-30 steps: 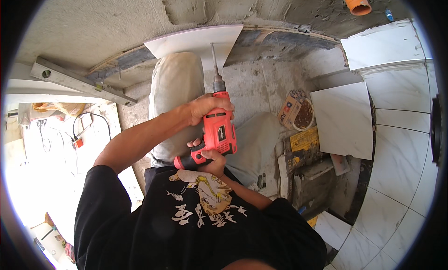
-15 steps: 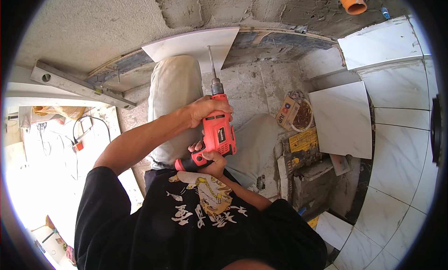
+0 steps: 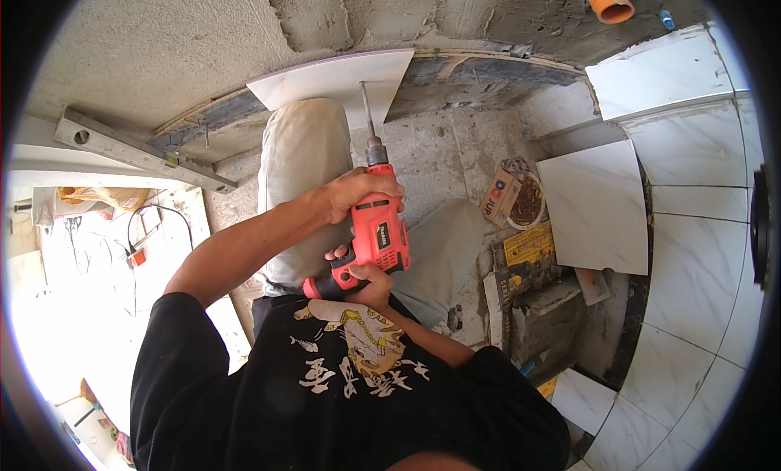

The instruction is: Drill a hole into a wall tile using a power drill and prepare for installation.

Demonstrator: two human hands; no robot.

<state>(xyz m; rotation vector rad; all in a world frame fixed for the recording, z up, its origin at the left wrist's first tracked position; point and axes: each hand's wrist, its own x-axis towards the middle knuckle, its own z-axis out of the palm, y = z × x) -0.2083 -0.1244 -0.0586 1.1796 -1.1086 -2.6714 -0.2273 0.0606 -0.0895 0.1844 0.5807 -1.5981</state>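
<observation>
A red power drill points away from me, its long bit meeting the face of a white tile. That tile leans against the far wall. My left hand wraps round the drill's front body, just behind the chuck. Lower down, my right hand grips the black and red rear handle near the trigger, close to my shirt. My bent knee in pale trousers is beside the drill and covers the tile's lower part.
A metal level lies at the left. To the right stand a round tub with brown contents, a loose white tile and a yellow-labelled bag. An orange pipe juts from the far wall. Marbled tiles cover the right side.
Almost nothing differs. The view has shifted very slightly; both hands keep their hold on the drill, and the bit stays at the same place on the tile.
</observation>
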